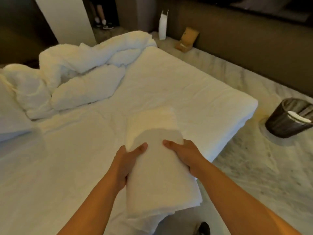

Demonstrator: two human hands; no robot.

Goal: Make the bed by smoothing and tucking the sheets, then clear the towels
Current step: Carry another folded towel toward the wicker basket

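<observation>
**Inspector:** Grip status?

**Assistant:** The left hand (126, 164) and right hand (185, 156) clasp a folded white towel (157, 168) from either side, thumbs on top, above the near corner of the bed (177, 85).

**Inspector:** Hazards?

**Assistant:** The lower folds hang loose; they may unfold. Lifted low, the towel could drag and wrinkle the fitted sheet (71, 167). The duvet (81, 78) lies bunched at the far side.

Hotel-style room under warm, dim light. Pale patterned carpet (240, 126) covers the floor; a dark wall panel (237, 36) runs along its far edge. A black mesh wastebasket (286, 121), a white paper bag (163, 26) and a brown cardboard box (186, 39) stand on the carpet.
</observation>
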